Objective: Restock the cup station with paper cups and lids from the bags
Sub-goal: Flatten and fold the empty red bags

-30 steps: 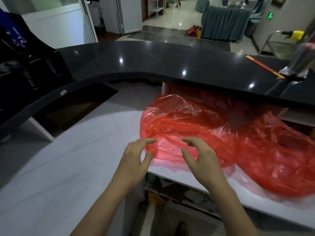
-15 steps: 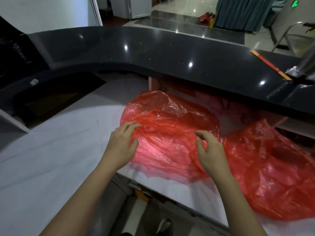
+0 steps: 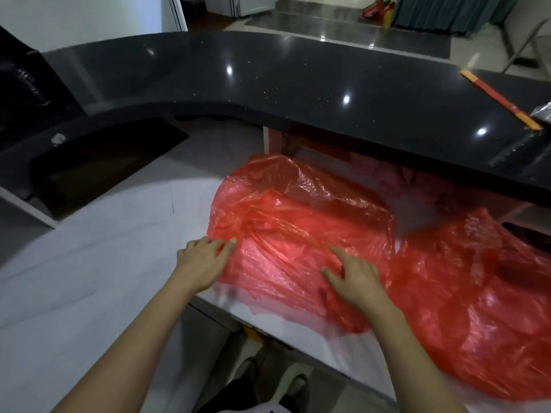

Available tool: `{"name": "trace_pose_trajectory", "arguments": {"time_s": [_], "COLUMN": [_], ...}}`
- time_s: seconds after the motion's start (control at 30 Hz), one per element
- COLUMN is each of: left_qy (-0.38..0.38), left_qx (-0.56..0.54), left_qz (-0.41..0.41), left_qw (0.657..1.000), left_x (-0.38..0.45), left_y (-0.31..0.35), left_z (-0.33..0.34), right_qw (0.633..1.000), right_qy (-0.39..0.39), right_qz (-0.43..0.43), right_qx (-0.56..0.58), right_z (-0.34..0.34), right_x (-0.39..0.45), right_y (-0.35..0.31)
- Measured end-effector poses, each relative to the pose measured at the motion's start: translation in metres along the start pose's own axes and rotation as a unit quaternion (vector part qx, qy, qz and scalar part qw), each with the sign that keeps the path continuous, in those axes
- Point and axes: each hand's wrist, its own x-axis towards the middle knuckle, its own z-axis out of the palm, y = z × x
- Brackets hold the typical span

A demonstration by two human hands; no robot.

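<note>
Two red plastic bags lie on the white work counter (image 3: 89, 278). The left bag (image 3: 298, 228) is in front of me, crumpled and closed over its contents, which I cannot see. My left hand (image 3: 202, 260) touches its left edge with fingers stretched out. Spread fingers of my right hand (image 3: 354, 278) rest flat on the bag's near right part. The second red bag (image 3: 477, 308) lies to the right, untouched. No cups or lids are visible.
A raised black stone counter (image 3: 298, 84) curves behind the white one, with an orange-red strip (image 3: 501, 99) and a foil object (image 3: 542, 111) at its right end. A dark opening (image 3: 104, 165) sits at the left. My feet show below the counter edge.
Both hands moved forward from hovering over the left bag to lying on it. The left hand went to the bag's left edge, and the right hand flattened onto the plastic.
</note>
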Motion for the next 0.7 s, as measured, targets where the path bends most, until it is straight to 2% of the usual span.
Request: {"name": "trace_pose_trajectory", "arguments": {"time_s": [0.07,0.2,0.33,0.4,0.47,0.5,0.57,0.63,0.7], "left_qy": [0.028,0.173,0.346,0.381,0.362,0.337,0.257,0.172,0.142], "left_qx": [-0.004,-0.017,0.026,0.042,0.065,0.083,0.128,0.160,0.158], "left_qz": [-0.011,0.015,0.123,0.205,0.302,0.325,0.300,0.228,0.188], "left_qw": [1.000,0.985,0.930,0.901,0.880,0.880,0.910,0.945,0.959], "left_x": [0.001,0.012,0.030,0.038,0.044,0.046,0.049,0.057,0.064], "left_y": [0.003,0.025,0.061,0.085,0.114,0.127,0.143,0.145,0.138], "left_z": [-0.010,-0.026,-0.032,-0.032,-0.023,-0.016,0.003,0.022,0.038], "right_qw": [0.999,0.995,0.996,0.997,0.998,0.998,0.997,0.998,0.999], "right_qy": [-0.012,-0.043,-0.032,-0.025,-0.010,-0.007,-0.004,-0.010,0.028], "right_qz": [-0.018,-0.018,-0.016,-0.009,-0.011,-0.012,-0.011,-0.015,-0.029], "right_qx": [-0.033,-0.084,-0.082,-0.071,-0.062,-0.067,-0.072,-0.062,-0.024], "right_z": [0.008,0.017,0.029,0.035,0.040,0.040,0.040,0.040,0.039], "right_x": [-0.002,-0.014,-0.030,-0.037,-0.040,-0.042,-0.045,-0.047,-0.046], "right_y": [0.001,-0.004,-0.009,-0.010,-0.011,-0.012,-0.016,-0.020,-0.021]}}
